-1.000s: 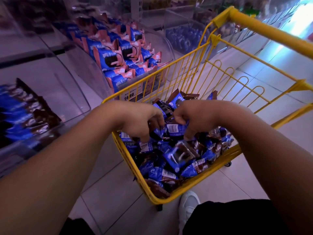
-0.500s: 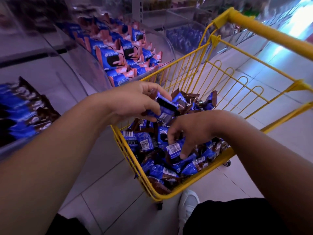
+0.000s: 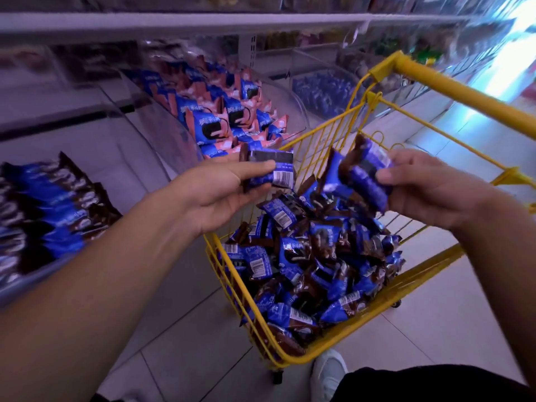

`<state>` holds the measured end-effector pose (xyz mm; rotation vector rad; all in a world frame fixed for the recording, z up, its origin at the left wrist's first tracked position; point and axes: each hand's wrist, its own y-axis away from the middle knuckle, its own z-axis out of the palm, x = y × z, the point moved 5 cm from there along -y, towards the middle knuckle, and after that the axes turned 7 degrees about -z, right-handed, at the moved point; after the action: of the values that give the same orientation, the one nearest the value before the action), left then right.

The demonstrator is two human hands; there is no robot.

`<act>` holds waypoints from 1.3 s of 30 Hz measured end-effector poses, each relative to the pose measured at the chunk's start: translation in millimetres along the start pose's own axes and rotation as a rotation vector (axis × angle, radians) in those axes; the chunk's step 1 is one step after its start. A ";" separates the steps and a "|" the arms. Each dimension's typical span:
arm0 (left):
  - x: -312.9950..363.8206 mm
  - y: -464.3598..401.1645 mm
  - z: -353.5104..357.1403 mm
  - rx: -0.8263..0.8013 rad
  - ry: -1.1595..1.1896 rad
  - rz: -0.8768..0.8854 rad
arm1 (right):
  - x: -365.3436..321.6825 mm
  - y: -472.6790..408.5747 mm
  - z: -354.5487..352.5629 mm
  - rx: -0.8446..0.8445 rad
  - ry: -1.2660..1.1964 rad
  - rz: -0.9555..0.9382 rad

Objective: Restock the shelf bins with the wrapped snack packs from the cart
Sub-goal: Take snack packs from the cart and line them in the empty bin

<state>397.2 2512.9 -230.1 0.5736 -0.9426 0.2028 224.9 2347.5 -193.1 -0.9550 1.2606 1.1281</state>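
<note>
At the far left, a clear bin [image 3: 34,268] held blue and brown packs [image 3: 43,210], blurred and cut off by the edge. Toward one o'clock from it, a second bin [image 3: 174,134] held blue and pink packs [image 3: 214,126].

The left hand [image 3: 214,190] was above the cart's left rim. Its thumb and fingers pinched one snack pack [image 3: 268,172], blue with brown ends. A white barcode patch faced the camera. Its long side ran flat, from nine to three o'clock. The fingers under it were mostly hidden.

Below, the yellow wire cart [image 3: 290,355] was full of the same shiny packs [image 3: 313,265], lying every which way. The print on them was too small to read.

The right hand [image 3: 429,190] was above the cart's far side, its fingers curled round a small bunch of packs [image 3: 359,175]. These tilted from eleven to five o'clock. How many it held was hard to tell, since they covered each other.

A white shoe [image 3: 327,372] showed on the floor at six o'clock from the cart.
</note>
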 end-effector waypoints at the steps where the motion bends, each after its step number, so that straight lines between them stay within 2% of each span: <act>1: 1.0 1.5 0.6 -0.007 -0.034 0.056 | -1.7 -1.9 0.7 0.040 -0.167 -0.048; 4: 4.7 10.6 8.2 -0.024 -0.349 0.286 | -3.3 -15.6 17.1 0.135 -0.420 -0.114; 7: 8.5 21.9 19.7 -0.021 -0.611 0.484 | -0.8 -27.4 33.3 0.201 -0.453 -0.075; 9: 9.0 26.1 20.8 0.028 -0.697 0.522 | 1.3 -30.6 42.1 0.197 -0.438 -0.049; 15: 6.3 28.6 10.8 0.062 -0.422 0.431 | 3.6 -32.5 51.1 0.147 -0.448 -0.025; 19: 13.2 29.6 2.4 0.055 -0.327 0.426 | 5.3 -34.9 53.7 0.143 -0.341 -0.008; 25: 4.3 25.8 2.7 -0.183 0.044 0.148 | 1.4 -41.1 49.6 0.212 -0.349 -0.111; 28: 4.9 30.1 6.9 -0.288 0.092 0.075 | -0.1 -40.8 48.1 0.186 -0.169 -0.160; 31: 3.3 28.9 6.4 -0.161 -0.024 0.120 | 1.4 -38.4 56.6 0.137 0.004 -0.186; 34: 0.5 26.4 5.9 -0.068 -0.056 0.151 | -10.6 -36.0 55.0 0.270 0.011 -0.354; 35: 0.3 25.7 5.1 -0.056 -0.049 0.158 | -19.0 -32.7 52.5 0.356 0.110 -0.459; 37: 1.6 25.8 4.9 -0.071 -0.018 0.169 | -36.5 -24.7 56.7 0.485 0.572 -0.643; 38: 2.0 26.2 5.5 -0.087 0.011 0.171 | -39.0 -23.1 62.4 0.492 0.754 -0.688; 39: 2.5 26.6 6.6 -0.100 0.040 0.176 | -36.7 -23.1 67.3 0.465 0.832 -0.692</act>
<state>383.2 2531.3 -215.1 0.3931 -0.9594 0.3216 263.1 2404.1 -151.4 -1.3921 1.5434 -0.1502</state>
